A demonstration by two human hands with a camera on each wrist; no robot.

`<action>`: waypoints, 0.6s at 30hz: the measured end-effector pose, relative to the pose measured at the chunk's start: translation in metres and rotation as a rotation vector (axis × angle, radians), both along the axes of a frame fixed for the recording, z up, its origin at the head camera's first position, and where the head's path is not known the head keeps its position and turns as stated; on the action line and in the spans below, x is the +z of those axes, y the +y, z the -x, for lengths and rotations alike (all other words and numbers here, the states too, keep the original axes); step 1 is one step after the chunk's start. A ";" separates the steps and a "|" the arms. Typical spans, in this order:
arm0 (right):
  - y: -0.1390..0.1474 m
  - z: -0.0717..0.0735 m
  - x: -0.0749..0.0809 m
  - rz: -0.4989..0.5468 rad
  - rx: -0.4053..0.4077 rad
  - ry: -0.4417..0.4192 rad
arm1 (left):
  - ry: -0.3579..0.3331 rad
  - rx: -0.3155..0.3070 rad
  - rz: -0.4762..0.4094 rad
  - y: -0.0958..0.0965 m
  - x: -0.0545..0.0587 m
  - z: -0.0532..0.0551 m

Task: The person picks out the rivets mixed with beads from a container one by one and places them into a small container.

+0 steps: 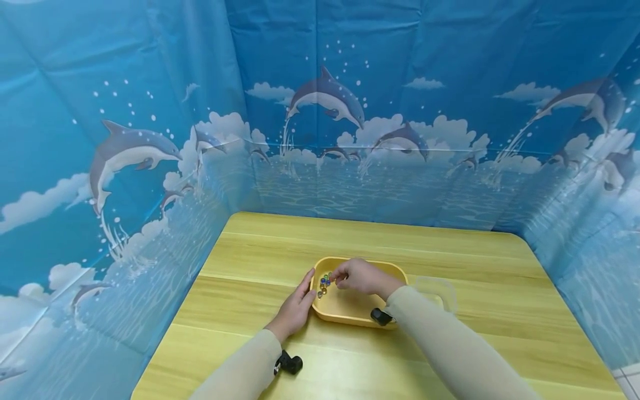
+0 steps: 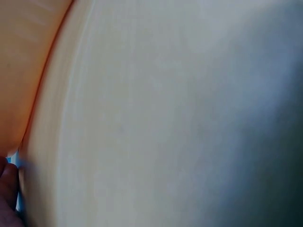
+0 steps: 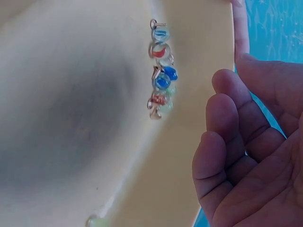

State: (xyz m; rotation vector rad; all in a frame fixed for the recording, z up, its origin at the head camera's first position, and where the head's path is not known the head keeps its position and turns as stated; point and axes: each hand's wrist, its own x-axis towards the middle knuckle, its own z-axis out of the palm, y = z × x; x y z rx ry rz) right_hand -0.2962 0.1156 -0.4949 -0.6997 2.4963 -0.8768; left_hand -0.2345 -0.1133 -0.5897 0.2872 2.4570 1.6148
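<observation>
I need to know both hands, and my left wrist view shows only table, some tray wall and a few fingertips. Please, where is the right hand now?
Observer: The right hand is over the inside of the tray.
Operator: Thank you. What lies inside, please?
Observer: Small glass marbles, most of them bunched along the end nearest the left hand.
Operator: And is there something beside the tray?
Observer: A clear, lid-like piece lies to its right, partly hidden by the right sleeve.
</observation>
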 end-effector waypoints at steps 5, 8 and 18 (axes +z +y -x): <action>-0.012 0.003 -0.004 -0.017 0.021 -0.002 | 0.010 -0.006 -0.007 0.000 0.001 0.001; -0.019 0.005 -0.007 -0.029 0.029 -0.004 | 0.019 -0.009 -0.010 0.000 0.001 0.001; -0.035 0.016 -0.017 -0.108 0.110 0.032 | 0.014 -0.009 0.009 -0.001 -0.001 0.001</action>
